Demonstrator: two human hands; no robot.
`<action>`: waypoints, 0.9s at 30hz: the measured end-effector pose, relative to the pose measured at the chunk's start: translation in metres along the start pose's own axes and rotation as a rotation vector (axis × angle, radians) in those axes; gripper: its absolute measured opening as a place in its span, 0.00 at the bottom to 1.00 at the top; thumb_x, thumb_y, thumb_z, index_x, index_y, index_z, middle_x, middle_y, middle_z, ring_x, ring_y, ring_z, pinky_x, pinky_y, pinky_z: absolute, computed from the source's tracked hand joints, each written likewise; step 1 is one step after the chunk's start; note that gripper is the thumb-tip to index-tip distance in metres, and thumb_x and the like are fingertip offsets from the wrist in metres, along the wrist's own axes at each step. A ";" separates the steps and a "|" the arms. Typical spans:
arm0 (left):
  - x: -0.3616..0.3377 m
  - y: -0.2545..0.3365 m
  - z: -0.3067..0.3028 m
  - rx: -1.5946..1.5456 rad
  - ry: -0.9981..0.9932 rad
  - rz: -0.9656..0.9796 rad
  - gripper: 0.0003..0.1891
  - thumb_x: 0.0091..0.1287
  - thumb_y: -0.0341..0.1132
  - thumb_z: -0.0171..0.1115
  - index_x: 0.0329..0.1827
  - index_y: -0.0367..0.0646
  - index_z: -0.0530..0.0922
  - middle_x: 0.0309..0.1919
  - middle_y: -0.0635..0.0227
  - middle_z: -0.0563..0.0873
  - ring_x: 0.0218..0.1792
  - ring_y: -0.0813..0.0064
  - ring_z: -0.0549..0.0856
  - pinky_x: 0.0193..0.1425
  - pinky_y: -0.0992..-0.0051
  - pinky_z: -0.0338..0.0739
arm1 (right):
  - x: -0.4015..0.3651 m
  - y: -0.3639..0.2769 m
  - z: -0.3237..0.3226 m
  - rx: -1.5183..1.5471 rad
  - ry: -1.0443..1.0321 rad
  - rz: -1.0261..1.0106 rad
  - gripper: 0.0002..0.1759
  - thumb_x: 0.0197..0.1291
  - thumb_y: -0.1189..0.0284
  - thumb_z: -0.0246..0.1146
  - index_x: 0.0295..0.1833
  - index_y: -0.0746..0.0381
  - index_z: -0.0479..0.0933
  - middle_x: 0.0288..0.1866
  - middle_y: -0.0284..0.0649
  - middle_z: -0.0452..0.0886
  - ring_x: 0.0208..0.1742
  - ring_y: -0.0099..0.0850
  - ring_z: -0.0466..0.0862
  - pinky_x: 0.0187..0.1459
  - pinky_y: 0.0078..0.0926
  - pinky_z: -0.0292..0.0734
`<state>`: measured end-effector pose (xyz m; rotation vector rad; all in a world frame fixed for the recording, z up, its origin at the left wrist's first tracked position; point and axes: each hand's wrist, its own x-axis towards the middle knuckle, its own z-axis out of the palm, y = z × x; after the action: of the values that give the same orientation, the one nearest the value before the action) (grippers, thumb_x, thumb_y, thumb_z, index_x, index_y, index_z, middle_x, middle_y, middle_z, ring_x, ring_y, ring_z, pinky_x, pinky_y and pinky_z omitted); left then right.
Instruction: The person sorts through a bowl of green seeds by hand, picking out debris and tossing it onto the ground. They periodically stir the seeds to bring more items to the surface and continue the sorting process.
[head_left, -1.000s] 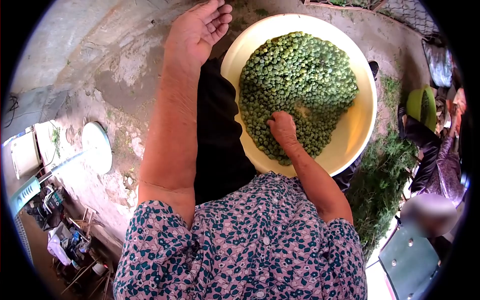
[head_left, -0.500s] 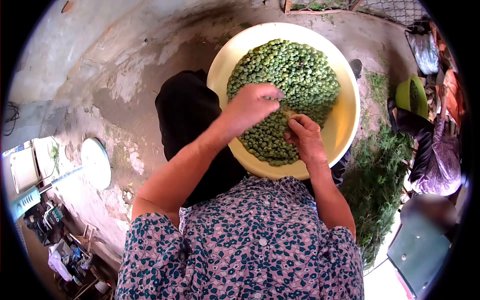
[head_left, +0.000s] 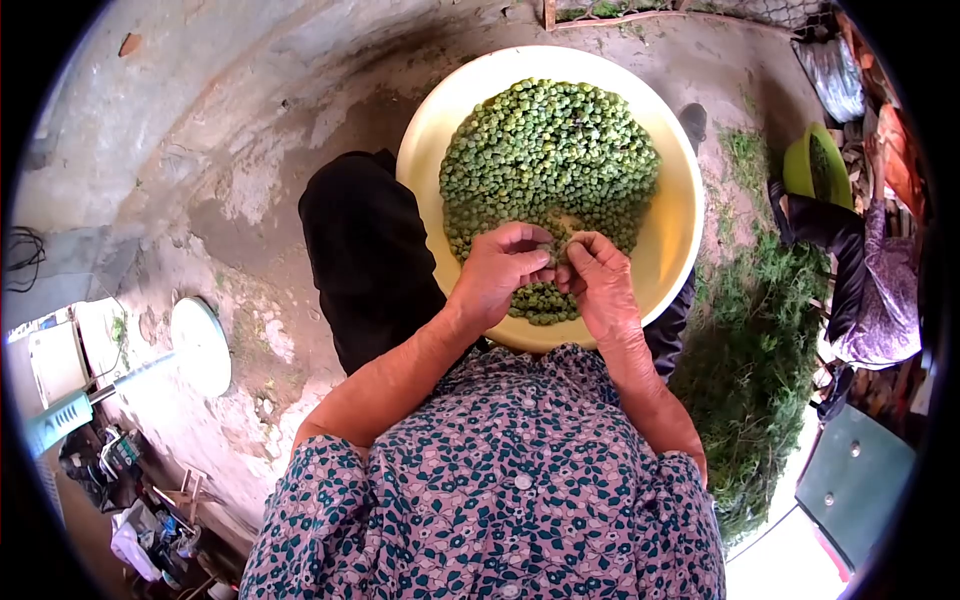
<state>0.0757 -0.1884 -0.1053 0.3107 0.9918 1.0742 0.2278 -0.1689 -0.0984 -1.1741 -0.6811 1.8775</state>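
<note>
A wide yellow basin point(head_left: 672, 250) rests at my lap, with many small round green pods or berries point(head_left: 550, 150) heaped inside. Over the near part of the heap, my left hand point(head_left: 503, 270) and my right hand point(head_left: 601, 282) are close together, fingertips almost meeting. Both hands are closed in a pinch around something small that I cannot make out. Part of the green heap is hidden beneath them.
Cut green plants point(head_left: 750, 370) lie in a pile on the right. Beyond them sit another person point(head_left: 885, 290) in purple and a green bowl point(head_left: 820, 170). A round white disc point(head_left: 201, 346) stands at the left.
My left hand has come down and right from over the heap to meet my right hand. My right hand has shifted slightly left. The whole view has moved a little.
</note>
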 end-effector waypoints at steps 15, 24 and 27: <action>0.005 -0.021 -0.032 1.168 -0.357 0.221 0.12 0.56 0.28 0.62 0.44 0.38 0.80 0.36 0.59 0.84 0.35 0.69 0.83 0.40 0.73 0.76 | -0.060 -0.078 -0.201 -0.804 0.760 -0.470 0.12 0.57 0.78 0.59 0.48 0.68 0.76 0.36 0.39 0.78 0.38 0.25 0.78 0.37 0.23 0.76; 0.007 -0.004 -0.028 0.352 0.074 0.003 0.11 0.65 0.28 0.57 0.49 0.36 0.78 0.39 0.66 0.84 0.38 0.76 0.83 0.45 0.75 0.78 | -0.048 -0.082 -0.148 -1.128 0.883 -0.572 0.15 0.60 0.77 0.57 0.53 0.66 0.76 0.53 0.46 0.74 0.50 0.35 0.79 0.50 0.28 0.78; 0.010 0.000 -0.026 0.237 0.196 -0.020 0.11 0.65 0.29 0.57 0.50 0.38 0.77 0.38 0.67 0.84 0.36 0.77 0.82 0.42 0.77 0.78 | -0.006 -0.058 -0.119 -1.032 0.681 -0.518 0.13 0.60 0.76 0.56 0.50 0.64 0.79 0.44 0.44 0.83 0.44 0.31 0.81 0.48 0.25 0.76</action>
<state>0.0561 -0.1860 -0.1257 0.3925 1.3000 0.9832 0.3571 -0.1393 -0.1010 -1.8738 -1.4234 0.5431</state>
